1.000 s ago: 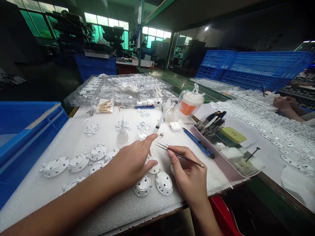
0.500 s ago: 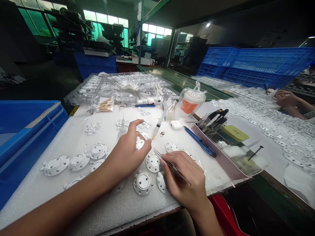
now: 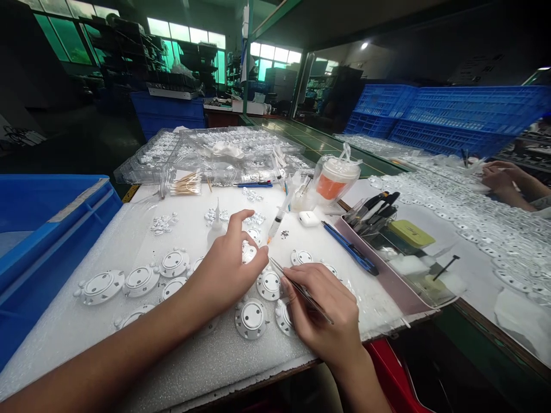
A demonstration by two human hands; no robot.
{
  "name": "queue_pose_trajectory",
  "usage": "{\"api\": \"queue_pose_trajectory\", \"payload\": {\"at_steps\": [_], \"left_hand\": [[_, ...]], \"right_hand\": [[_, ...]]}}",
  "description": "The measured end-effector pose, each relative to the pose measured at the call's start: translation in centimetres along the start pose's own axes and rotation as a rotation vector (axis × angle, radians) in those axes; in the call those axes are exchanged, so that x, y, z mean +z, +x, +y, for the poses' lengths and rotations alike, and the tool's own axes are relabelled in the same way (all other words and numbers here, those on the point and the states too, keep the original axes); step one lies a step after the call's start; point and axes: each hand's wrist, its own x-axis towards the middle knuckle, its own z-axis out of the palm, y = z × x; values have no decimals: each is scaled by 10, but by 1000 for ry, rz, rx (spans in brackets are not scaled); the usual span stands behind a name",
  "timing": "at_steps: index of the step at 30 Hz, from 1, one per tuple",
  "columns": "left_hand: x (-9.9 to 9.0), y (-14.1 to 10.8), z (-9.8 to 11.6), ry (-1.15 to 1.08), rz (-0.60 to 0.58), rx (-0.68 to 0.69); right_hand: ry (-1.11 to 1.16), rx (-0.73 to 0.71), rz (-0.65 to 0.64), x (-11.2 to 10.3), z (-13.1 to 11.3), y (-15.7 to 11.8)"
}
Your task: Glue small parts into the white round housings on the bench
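My left hand (image 3: pixel 235 258) hovers over the middle of the foam-covered table. Its index finger is raised, while the thumb and a curled finger come together; whatever they pinch, if anything, is too small to make out. A white part (image 3: pixel 248 252) shows in the gap of that hand. My right hand (image 3: pixel 325 298) grips metal tweezers (image 3: pixel 307 296), their tips just beside my left thumb. Round white discs with dark dots surround both hands, among them one disc (image 3: pixel 270 284) below the tweezer tips and another disc (image 3: pixel 251 318) nearer me. Beyond the thumb lies a syringe (image 3: pixel 278 221) with an orange tip.
Small white parts (image 3: pixel 163 223) lie in piles. Behind them are cotton swabs (image 3: pixel 186 184), clear trays (image 3: pixel 150 166) and a bagged cup (image 3: pixel 336 178). A pink tool box (image 3: pixel 379 281) and blue pliers-like tool (image 3: pixel 350 248) sit right. A blue bin (image 3: pixel 86 215) stands left. A co-worker's hand (image 3: pixel 501 175) is far right.
The whole view has shifted very slightly. Both hands keep nearly the same pose, with the tweezer tips still close to my left thumb.
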Motion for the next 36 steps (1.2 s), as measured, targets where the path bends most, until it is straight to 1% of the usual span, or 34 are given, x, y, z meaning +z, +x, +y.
{"api": "queue_pose_trajectory", "payload": {"at_steps": [8, 18, 23, 29, 36], "left_hand": [[0, 0, 2, -32, 58, 25], [-1, -2, 2, -51, 39, 29], [-1, -2, 2, -62, 25, 5], [2, 0, -4, -81, 61, 41], [1, 0, -6, -74, 69, 27]], "right_hand": [[-9, 1, -21, 0, 1, -1], [-3, 7, -45, 1, 2, 0], [-8, -9, -28, 2, 2, -1], [-10, -15, -18, 2, 2, -2], [-4, -19, -10, 3, 3, -2]]}}
